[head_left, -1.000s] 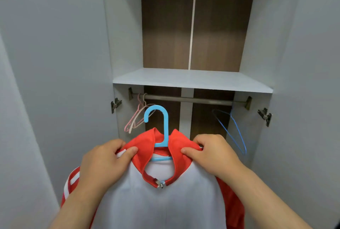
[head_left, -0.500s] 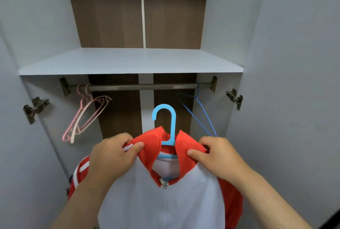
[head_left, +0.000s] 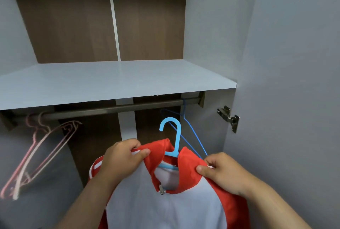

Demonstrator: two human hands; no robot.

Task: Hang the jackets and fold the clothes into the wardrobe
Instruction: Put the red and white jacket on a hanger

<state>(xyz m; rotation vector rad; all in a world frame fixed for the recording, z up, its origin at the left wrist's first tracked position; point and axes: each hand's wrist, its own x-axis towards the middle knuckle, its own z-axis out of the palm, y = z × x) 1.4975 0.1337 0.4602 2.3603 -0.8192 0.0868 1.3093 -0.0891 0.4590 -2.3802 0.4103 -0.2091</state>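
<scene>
One jacket (head_left: 165,210), one rail (head_left: 114,109)

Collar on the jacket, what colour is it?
The jacket collar is red, head view.

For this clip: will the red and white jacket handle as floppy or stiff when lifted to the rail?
Probably floppy: the jacket drapes loosely below where the left hand and right hand pinch its shoulders. Likely light, since finger pinches alone carry it. The light blue hanger inside looks rigid and should keep the shoulders spread.
</scene>
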